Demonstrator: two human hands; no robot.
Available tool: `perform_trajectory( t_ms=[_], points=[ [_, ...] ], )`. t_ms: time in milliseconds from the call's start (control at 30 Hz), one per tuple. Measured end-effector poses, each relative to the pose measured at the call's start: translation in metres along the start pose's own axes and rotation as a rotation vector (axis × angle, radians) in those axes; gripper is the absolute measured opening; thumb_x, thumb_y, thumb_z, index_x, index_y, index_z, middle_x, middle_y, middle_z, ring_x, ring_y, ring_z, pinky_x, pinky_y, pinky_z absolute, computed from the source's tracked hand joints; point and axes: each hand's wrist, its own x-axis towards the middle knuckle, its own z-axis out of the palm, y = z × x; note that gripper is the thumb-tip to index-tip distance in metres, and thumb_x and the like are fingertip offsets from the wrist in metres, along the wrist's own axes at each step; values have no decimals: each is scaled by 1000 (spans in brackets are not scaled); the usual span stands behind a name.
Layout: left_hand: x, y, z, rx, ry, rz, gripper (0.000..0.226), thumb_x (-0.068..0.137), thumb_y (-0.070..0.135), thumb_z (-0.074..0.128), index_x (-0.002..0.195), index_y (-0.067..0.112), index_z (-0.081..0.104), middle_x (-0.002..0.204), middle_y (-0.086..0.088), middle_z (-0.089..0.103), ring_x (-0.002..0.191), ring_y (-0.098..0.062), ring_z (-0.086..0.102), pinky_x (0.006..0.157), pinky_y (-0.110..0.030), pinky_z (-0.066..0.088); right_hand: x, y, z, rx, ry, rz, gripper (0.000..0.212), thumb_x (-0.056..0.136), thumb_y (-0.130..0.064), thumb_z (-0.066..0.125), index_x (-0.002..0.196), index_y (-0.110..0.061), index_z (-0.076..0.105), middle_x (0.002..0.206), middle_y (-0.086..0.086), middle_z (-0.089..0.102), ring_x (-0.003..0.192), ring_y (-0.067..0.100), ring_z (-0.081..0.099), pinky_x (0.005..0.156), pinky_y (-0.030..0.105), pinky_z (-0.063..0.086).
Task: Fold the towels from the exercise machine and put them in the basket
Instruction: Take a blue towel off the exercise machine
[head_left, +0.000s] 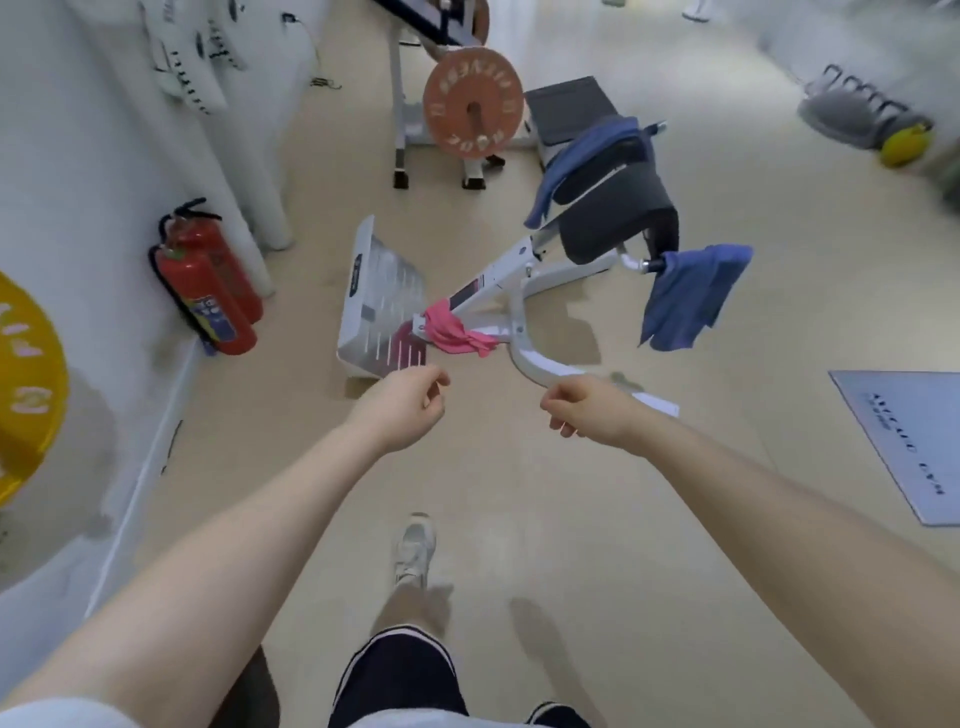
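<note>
Both hands are stretched forward and empty: the left hand has its fingers loosely curled, and the right hand is half closed in the same way, holding nothing. The step in hand seems to be reaching for the first towel. The nearest one is the pink towel, bunched low on the white frame of the machine, just beyond the hands. Two blue towels are farther: one hangs from the handle on the right, another lies over the dark pad. No basket is in view.

To do this step well, I would take the pink towel by two corners, one in each hand, not by its middle, so that it opens flat when lifted. It looks partly wound around the frame, so lifting it upward should free it better than pulling sideways. A soft cloth like this will hang limp, so it needs shaking out before the fold.
</note>
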Motion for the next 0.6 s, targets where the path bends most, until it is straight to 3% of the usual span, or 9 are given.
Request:
perform_trajectory(
  t_ms=[233, 367, 467, 600],
  points=[
    [203, -1, -34, 22, -105, 134, 22, 88, 15, 44, 104, 10, 57, 91, -4, 63, 80, -25, 56, 75, -37, 49, 140, -2, -79, 182, 154, 132, 24, 93, -21, 46, 100, -3, 59, 87, 5, 64, 72, 18, 58, 68, 28, 44],
    [308, 11, -62, 60, -159, 204, 24, 91, 15, 45, 113, 12, 55, 84, 4, 56, 77, -19, 50, 69, -26, 36, 210, -13, -130, 195, 212, 161, 25, 95, -21, 44, 103, -2, 57, 89, 4, 64, 76, 19, 57, 65, 28, 44],
    [374, 26, -65, 33, -208, 222, 20, 91, 12, 41, 107, 15, 54, 76, 7, 53, 75, -23, 55, 62, -25, 39, 247, -6, -166, 224, 258, 180, 22, 95, -20, 44, 103, -5, 58, 92, 4, 64, 84, 21, 59, 74, 32, 46],
    [459, 46, -54, 7, -254, 228, 27, 91, 14, 43, 115, 12, 55, 97, -4, 62, 83, -22, 54, 73, -27, 42, 300, 23, -217, 211, 308, 237, 24, 92, -19, 46, 102, -1, 58, 94, 14, 62, 84, 24, 54, 73, 32, 41]
  ],
)
